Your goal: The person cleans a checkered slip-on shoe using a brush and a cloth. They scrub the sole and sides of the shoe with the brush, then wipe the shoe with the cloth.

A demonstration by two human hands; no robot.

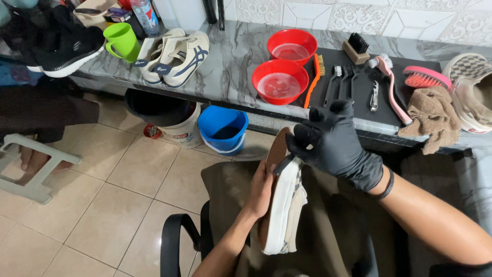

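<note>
My left hand [261,189], bare, holds a slip-on shoe [281,205] on its side over my lap, its brown sole turned left and its white rubber edge facing up. My right hand [333,143] wears a black glove and grips a small dark-handled brush at the shoe's upper edge, near the toe. The brush head is hidden behind the glove.
A marble counter [230,66] carries two red bowls of water [280,82], a black mat with brushes [353,82], a pink brush [425,78], a brown cloth [433,115], a checkered shoe [474,92], white sneakers [177,54] and a green mug [122,41]. Below stand a blue bucket [223,128] and a white bucket [169,120].
</note>
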